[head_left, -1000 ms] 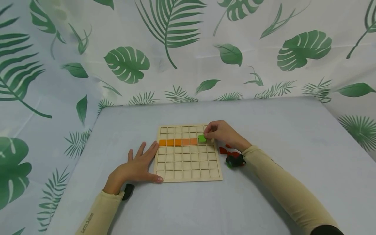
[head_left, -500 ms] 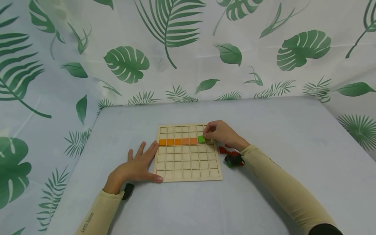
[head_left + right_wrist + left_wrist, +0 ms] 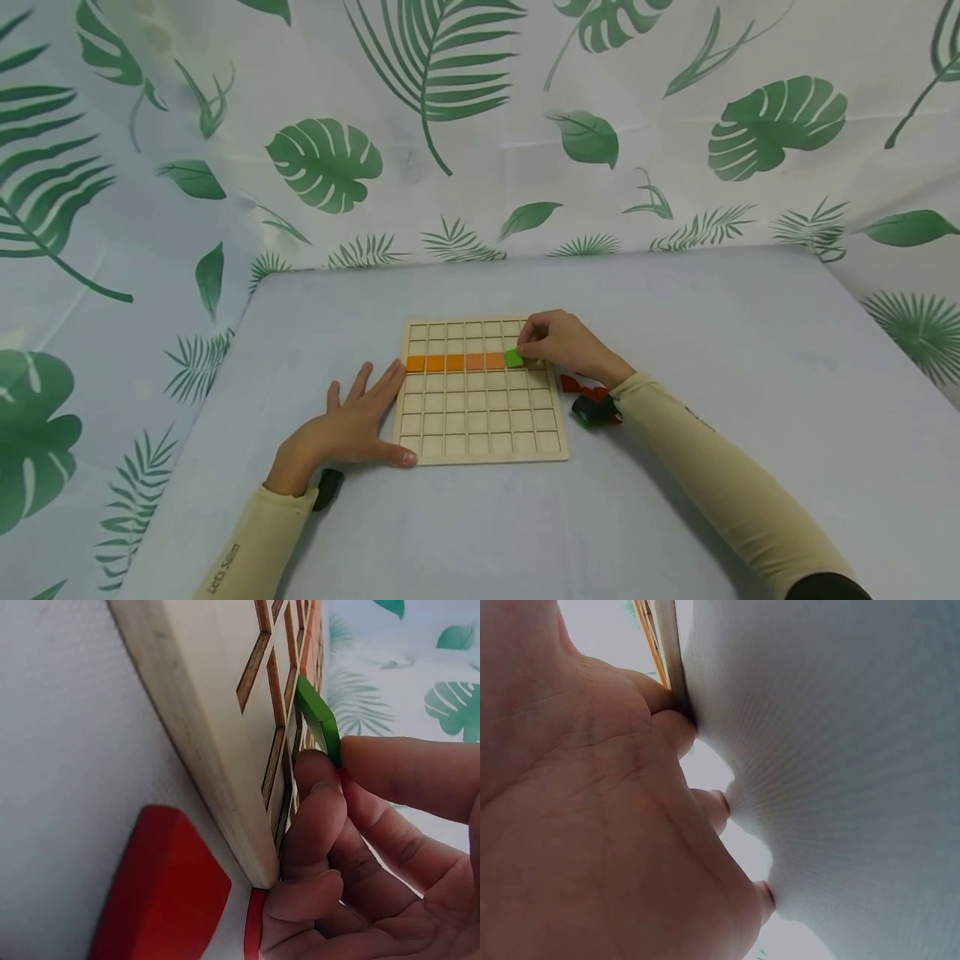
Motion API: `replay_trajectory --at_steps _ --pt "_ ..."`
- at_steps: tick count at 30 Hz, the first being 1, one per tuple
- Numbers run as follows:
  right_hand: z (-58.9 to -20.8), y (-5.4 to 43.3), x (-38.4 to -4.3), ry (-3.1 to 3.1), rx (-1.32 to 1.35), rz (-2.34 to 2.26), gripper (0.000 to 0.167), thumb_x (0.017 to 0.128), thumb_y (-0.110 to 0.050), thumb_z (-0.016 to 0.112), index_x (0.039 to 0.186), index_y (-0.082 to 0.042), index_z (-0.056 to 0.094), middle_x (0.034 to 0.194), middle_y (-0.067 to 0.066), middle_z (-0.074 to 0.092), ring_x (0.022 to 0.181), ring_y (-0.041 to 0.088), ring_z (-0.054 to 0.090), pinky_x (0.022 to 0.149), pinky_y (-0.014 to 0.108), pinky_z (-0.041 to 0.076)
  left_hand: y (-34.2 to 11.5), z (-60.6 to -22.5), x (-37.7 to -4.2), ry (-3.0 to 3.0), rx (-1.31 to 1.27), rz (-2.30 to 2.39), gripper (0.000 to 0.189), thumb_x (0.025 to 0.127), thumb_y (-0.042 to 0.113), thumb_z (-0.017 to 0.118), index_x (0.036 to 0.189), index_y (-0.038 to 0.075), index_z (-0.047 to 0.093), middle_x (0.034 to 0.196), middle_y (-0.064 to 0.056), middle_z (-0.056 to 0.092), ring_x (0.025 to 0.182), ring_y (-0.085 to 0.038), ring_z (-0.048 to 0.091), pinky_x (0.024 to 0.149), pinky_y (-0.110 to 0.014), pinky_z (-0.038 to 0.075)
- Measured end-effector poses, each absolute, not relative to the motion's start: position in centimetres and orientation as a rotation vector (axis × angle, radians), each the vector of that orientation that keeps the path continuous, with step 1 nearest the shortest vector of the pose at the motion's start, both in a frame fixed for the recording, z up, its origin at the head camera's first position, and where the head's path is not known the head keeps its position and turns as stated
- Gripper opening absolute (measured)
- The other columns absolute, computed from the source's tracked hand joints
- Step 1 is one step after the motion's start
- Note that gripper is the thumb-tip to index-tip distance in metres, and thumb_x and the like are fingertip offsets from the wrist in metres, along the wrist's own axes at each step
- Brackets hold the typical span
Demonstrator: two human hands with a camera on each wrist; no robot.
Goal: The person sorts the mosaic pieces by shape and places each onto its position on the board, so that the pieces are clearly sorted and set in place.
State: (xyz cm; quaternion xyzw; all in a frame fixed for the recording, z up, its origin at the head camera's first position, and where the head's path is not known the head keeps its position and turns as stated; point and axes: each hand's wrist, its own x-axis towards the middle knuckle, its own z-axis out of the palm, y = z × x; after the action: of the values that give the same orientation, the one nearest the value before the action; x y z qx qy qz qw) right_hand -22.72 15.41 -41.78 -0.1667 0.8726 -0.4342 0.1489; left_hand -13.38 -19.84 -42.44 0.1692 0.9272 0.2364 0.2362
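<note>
A pale wooden grid board [image 3: 480, 459] lies on the table, with a row of several orange tiles [image 3: 454, 362] filling cells from its left edge. My right hand [image 3: 562, 340] pinches a green square tile [image 3: 513, 358] between thumb and fingertips at the cell right of the last orange tile. In the right wrist view the green tile [image 3: 319, 720] is tilted, its far edge down at the board. My left hand [image 3: 348, 429] lies spread on the table at the board's left side, thumb and forefinger against its edge; the left wrist view shows its palm [image 3: 607, 802].
Red pieces [image 3: 572, 384] lie loose beside the board's right edge, partly under the right wrist. One red piece [image 3: 161, 885] shows close up in the right wrist view. Dark wrist devices [image 3: 327, 489] sit at both wrists. A leaf-patterned cloth [image 3: 480, 167] hangs behind the table.
My right hand has shifted slightly left and toward me, bringing the green tile closer against the last orange tile. My left hand has stayed still.
</note>
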Motion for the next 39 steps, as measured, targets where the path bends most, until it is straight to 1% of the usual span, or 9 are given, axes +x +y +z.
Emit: replay_trajectory --at_steps 10,22,30,39 --pt "-41.84 15.27 -22.85 2.535 -0.546 -1.200 0.006 0.099 -0.008 0.074 0.093 -0.006 0.072 0.090 0.005 0.071 0.085 0.022 0.060 0.078 0.037 0.049 -19.79 -42.35 -13.34 2.540 0.464 0.652 0.134 0.082 0.056 0.090 0.173 0.006 0.005 0.180 -0.012 0.000 0.161 -0.044 -0.017 0.116 -0.077 -0.013" --pt "-41.29 14.70 -22.65 2.599 -0.565 -1.097 0.009 0.096 -0.004 0.072 0.088 -0.007 0.071 0.085 0.004 0.067 0.081 0.022 0.057 0.072 0.036 0.048 -19.80 -42.20 -13.22 2.538 0.471 0.664 0.134 0.082 0.055 0.091 0.172 0.006 0.004 0.180 -0.012 -0.001 0.160 -0.044 -0.017 0.115 -0.077 -0.014" --pt "-41.18 14.54 -22.76 2.631 -0.618 -1.027 0.009 0.096 -0.003 0.071 0.088 -0.007 0.071 0.085 0.004 0.068 0.077 0.021 0.057 0.070 0.035 0.049 -19.71 -42.12 -13.29 2.537 0.467 0.655 0.135 0.082 0.057 0.090 0.172 0.006 0.004 0.180 -0.012 0.000 0.161 -0.044 -0.017 0.115 -0.077 -0.013" --pt "-41.23 14.97 -22.37 2.613 -0.595 -1.077 0.006 0.097 -0.006 0.073 0.091 -0.007 0.072 0.086 0.003 0.068 0.080 0.021 0.058 0.072 0.035 0.049 -19.74 -42.34 -13.27 2.535 0.467 0.654 0.135 0.082 0.057 0.090 0.172 0.005 0.004 0.180 -0.012 0.000 0.160 -0.045 -0.017 0.115 -0.078 -0.012"
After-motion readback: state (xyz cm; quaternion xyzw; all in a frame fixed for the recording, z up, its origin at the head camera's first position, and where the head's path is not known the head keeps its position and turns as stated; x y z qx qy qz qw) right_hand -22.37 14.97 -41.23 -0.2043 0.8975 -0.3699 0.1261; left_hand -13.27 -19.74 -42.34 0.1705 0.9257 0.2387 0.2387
